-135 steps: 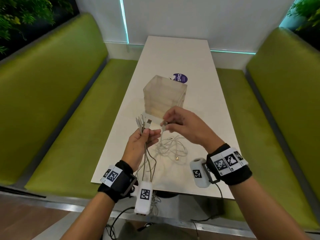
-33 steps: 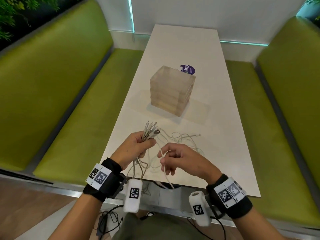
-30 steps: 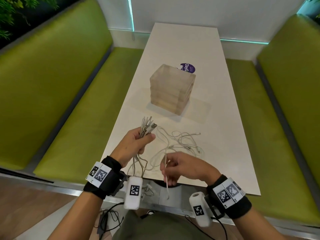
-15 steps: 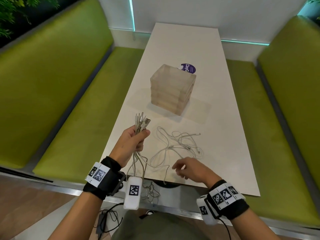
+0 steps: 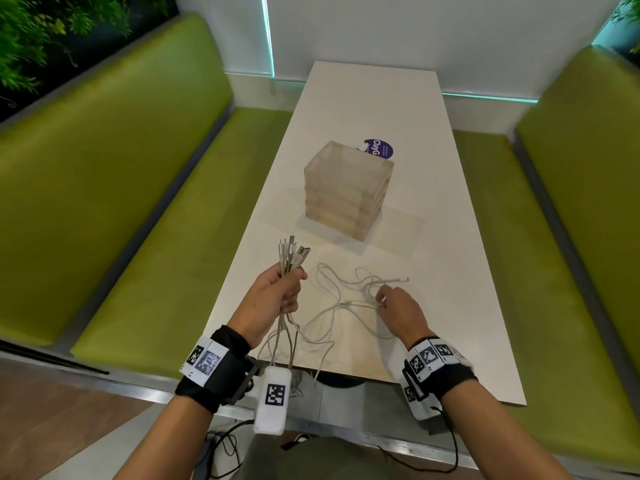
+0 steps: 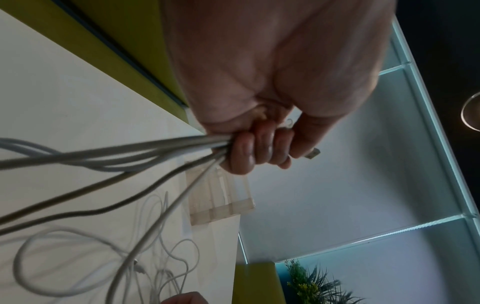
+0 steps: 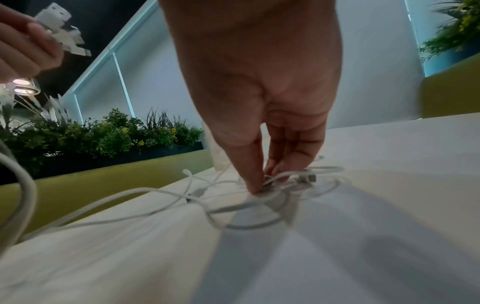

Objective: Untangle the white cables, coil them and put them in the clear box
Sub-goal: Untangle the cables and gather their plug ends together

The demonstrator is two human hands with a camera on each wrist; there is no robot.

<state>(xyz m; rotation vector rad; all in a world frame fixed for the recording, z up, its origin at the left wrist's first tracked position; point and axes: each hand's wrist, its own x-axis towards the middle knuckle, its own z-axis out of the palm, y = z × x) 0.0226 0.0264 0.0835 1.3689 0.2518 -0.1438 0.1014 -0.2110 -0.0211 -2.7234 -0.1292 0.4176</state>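
Note:
My left hand is held upright above the table's near left edge and grips a bundle of white cables. Their plug ends fan out above the fist, and the strands hang below it over the table edge. In the left wrist view the fingers curl tightly round the bundle. My right hand is down on the loose tangle lying on the table. Thumb and fingers pinch a strand of that tangle. The clear box stands further back at mid-table, apart from both hands.
The white table runs away from me between two green benches. A purple round sticker lies behind the box. Dark cables trail on the floor below the near edge. Plants line the bench back.
My right hand let go of the strand it held at the near table edge and moved forward onto the tangle. My left hand lifted the bundle slightly.

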